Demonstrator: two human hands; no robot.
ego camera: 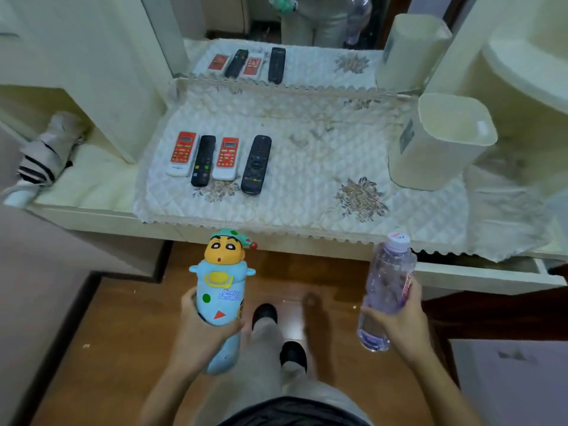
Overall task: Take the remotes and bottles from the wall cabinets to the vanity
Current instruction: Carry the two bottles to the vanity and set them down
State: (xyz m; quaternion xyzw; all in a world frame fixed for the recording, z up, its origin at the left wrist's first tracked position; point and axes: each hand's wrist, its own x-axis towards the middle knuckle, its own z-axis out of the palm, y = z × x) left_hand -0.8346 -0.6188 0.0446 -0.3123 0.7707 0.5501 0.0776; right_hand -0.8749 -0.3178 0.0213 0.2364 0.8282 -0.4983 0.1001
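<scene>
The cartoon bottle (219,290) sits tight in the left hand (203,333). The right hand (399,321) grips a clear water bottle (385,290). Four remotes (219,159) lie on the counter (307,186) beyond both hands.

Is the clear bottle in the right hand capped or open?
Capped: the clear bottle has a white cap on its neck, held upright in the right hand.

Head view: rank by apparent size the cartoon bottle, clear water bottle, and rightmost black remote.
1-2. cartoon bottle and clear water bottle: look alike; both are nearer the camera, so unranked.
3. rightmost black remote: smallest.
</scene>
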